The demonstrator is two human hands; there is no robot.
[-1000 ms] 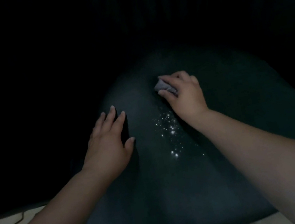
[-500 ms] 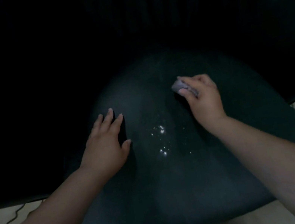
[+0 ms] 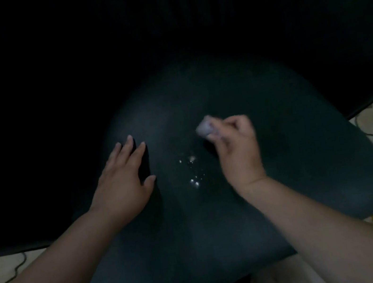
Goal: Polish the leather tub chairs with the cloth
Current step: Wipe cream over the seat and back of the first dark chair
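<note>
Chair: dark leather seat fills the middle of the view; the room is very dark.
Cloth: small pale cloth is bunched up, on the seat near its middle.
Right hand: grip is curled tight around the cloth.
Left hand: grip is open, fingers flat on the seat.
Wet spots: shiny drops sit between the hands, not wiped yet.
Progress: looks like the middle of the job; drops and other chairs are left.

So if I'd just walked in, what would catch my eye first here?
Probably the glinting wet droplets at the middle of the dark chair, between the two hands. The right hand grips a small pale cloth just above them, while the left hand rests flat on the leather.
</note>
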